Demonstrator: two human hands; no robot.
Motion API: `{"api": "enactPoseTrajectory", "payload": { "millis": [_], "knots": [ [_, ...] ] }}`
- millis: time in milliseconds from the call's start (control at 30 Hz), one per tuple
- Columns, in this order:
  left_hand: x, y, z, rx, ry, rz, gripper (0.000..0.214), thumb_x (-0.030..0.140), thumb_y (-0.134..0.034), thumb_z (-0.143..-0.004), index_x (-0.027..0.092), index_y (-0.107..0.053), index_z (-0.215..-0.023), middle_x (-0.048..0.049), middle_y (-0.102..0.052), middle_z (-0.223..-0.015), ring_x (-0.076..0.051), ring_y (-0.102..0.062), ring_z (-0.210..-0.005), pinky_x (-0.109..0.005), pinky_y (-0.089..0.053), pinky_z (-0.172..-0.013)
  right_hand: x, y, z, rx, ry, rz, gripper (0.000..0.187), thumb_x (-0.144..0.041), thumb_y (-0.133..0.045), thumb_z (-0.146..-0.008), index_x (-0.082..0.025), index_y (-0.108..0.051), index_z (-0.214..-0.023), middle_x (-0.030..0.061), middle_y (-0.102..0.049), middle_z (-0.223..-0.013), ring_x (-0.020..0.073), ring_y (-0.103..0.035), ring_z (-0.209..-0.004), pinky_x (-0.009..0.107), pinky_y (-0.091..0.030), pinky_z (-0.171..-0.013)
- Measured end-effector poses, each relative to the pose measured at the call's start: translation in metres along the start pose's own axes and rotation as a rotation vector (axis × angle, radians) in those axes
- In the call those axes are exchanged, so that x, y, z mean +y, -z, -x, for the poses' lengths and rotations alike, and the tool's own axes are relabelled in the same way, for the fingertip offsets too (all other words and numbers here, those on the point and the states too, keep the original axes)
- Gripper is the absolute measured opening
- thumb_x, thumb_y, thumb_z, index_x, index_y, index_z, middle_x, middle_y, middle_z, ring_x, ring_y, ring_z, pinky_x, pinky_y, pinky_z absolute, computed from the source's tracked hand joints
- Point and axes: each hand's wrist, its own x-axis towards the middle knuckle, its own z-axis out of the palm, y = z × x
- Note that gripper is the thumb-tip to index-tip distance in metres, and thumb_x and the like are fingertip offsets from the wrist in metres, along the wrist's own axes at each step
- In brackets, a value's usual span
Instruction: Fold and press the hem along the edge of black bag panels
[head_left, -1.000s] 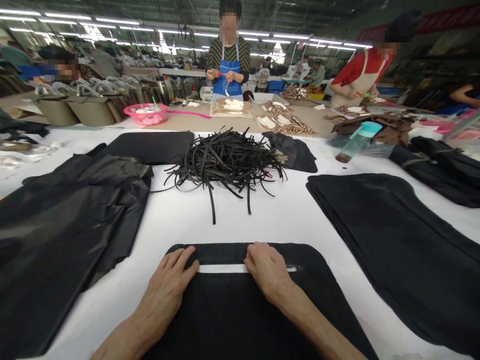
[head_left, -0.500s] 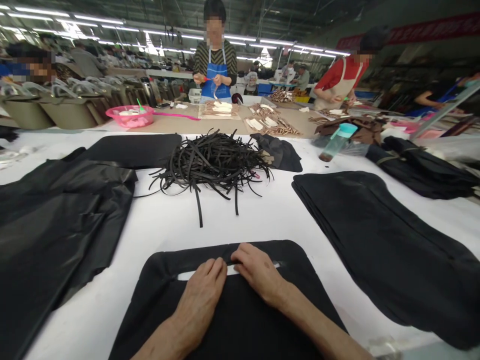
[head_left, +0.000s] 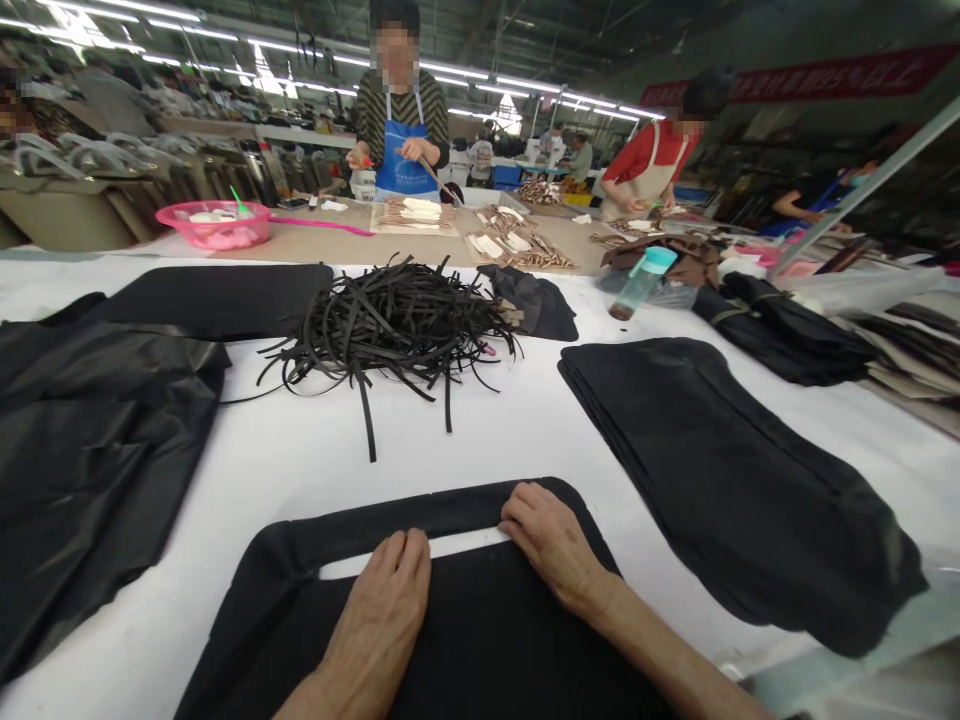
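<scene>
A black fabric piece (head_left: 480, 650) with rounded corners lies on the white table right in front of me. A long narrow slot (head_left: 465, 545) near its far edge shows the white table through it. My left hand (head_left: 382, 620) lies flat on the fabric, fingers stretched out, fingertips at the slot's near edge. My right hand (head_left: 551, 545) presses on the fabric at the slot's right end, fingers curled downward. Neither hand holds anything.
A heap of black straps (head_left: 390, 320) lies mid-table. Stacks of black fabric sit at the right (head_left: 720, 470) and left (head_left: 82, 450). A teal-capped bottle (head_left: 637, 282) lies behind. A pink bowl (head_left: 214, 224) and two aproned people stand at the far table.
My right hand has slid right along the slot, away from my left hand, so more of the slot shows. The view has shifted to the right.
</scene>
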Motion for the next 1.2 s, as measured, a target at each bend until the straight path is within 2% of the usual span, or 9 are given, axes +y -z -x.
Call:
{"api": "enactPoseTrajectory", "payload": {
  "millis": [133, 267, 400, 533, 733, 867, 1033, 1100, 1200],
  "knots": [
    [0.002, -0.001, 0.001, 0.013, -0.007, -0.044, 0.045, -0.004, -0.046, -0.070, 0.005, -0.057, -0.114, -0.0109, -0.059, -0.097, -0.024, -0.054, -0.090, -0.035, -0.049, -0.081, -0.006, 0.005, -0.003, -0.038, -0.074, 0.028, 0.013, -0.017, -0.050, -0.089, -0.019, -0.056, -0.077, 0.0005, -0.056, -0.082, 0.0156, -0.049, -0.080, 0.027, -0.036, -0.073],
    [0.006, -0.001, 0.002, 0.010, -0.003, -0.048, 0.049, -0.002, -0.048, -0.073, 0.011, -0.052, -0.120, -0.0097, -0.057, -0.095, -0.023, -0.053, -0.088, -0.036, -0.048, -0.080, -0.016, 0.015, -0.012, -0.194, -0.220, 0.073, 0.014, -0.019, -0.047, -0.089, -0.019, -0.058, -0.079, 0.0021, -0.060, -0.086, 0.0163, -0.053, -0.083, 0.026, -0.036, -0.075],
    [0.010, 0.004, -0.001, -0.047, 0.018, -0.040, 0.052, 0.001, -0.051, -0.074, 0.015, -0.050, -0.124, -0.0086, -0.057, -0.096, -0.023, -0.052, -0.087, -0.037, -0.046, -0.083, -0.022, 0.025, -0.025, -0.285, -0.297, 0.103, 0.016, -0.017, -0.048, -0.085, -0.016, -0.062, -0.079, 0.0065, -0.065, -0.086, 0.0199, -0.058, -0.083, 0.028, -0.037, -0.071],
    [0.013, 0.009, -0.009, -0.112, 0.029, -0.023, 0.052, 0.008, -0.050, -0.078, 0.021, -0.047, -0.127, -0.0075, -0.058, -0.092, -0.024, -0.054, -0.080, -0.038, -0.048, -0.074, -0.024, 0.030, -0.034, -0.337, -0.343, 0.103, 0.017, -0.016, -0.049, -0.082, -0.015, -0.066, -0.079, 0.0087, -0.068, -0.083, 0.0219, -0.061, -0.082, 0.028, -0.039, -0.067],
    [0.016, 0.020, -0.031, -0.290, 0.036, 0.004, 0.057, 0.009, -0.047, -0.081, 0.035, -0.039, -0.131, -0.0075, -0.058, -0.087, -0.025, -0.058, -0.075, -0.036, -0.048, -0.060, -0.022, 0.032, -0.038, -0.359, -0.365, 0.092, 0.023, -0.014, -0.046, -0.078, -0.016, -0.069, -0.082, 0.0100, -0.070, -0.085, 0.0224, -0.063, -0.085, 0.028, -0.040, -0.067],
    [0.025, 0.027, -0.045, -0.403, 0.017, -0.099, 0.068, 0.006, -0.040, -0.083, 0.046, -0.023, -0.135, -0.0069, -0.059, -0.079, -0.025, -0.060, -0.067, -0.033, -0.045, -0.053, -0.020, 0.033, -0.039, -0.381, -0.383, 0.065, 0.019, -0.016, -0.051, -0.074, -0.018, -0.070, -0.078, 0.0080, -0.070, -0.079, 0.0214, -0.064, -0.079, 0.027, -0.040, -0.063],
    [0.033, 0.030, -0.051, -0.401, -0.076, -0.297, 0.072, 0.001, -0.032, -0.082, 0.044, -0.013, -0.137, -0.0071, -0.061, -0.072, -0.023, -0.061, -0.060, -0.034, -0.046, -0.053, -0.011, 0.032, -0.038, -0.366, -0.427, 0.042, 0.011, -0.023, -0.060, -0.071, -0.017, -0.069, -0.073, 0.0096, -0.069, -0.076, 0.0227, -0.063, -0.077, 0.028, -0.039, -0.063],
    [0.033, 0.029, -0.052, -0.381, -0.108, -0.311, 0.073, 0.000, -0.033, -0.081, 0.042, -0.012, -0.138, -0.0067, -0.060, -0.070, -0.022, -0.061, -0.058, -0.033, -0.046, -0.052, -0.003, 0.032, -0.035, -0.347, -0.446, 0.024, 0.011, -0.026, -0.064, -0.069, -0.017, -0.068, -0.072, 0.0099, -0.069, -0.076, 0.0232, -0.062, -0.076, 0.028, -0.038, -0.063],
    [0.032, 0.026, -0.054, -0.397, -0.122, -0.304, 0.077, 0.000, -0.034, -0.080, 0.043, -0.008, -0.137, -0.0058, -0.060, -0.067, -0.022, -0.060, -0.054, -0.032, -0.046, -0.048, 0.011, 0.036, -0.028, -0.317, -0.457, -0.043, 0.009, -0.026, -0.064, -0.070, -0.018, -0.066, -0.071, 0.0052, -0.067, -0.072, 0.0192, -0.061, -0.073, 0.026, -0.036, -0.060]
  ]
}}
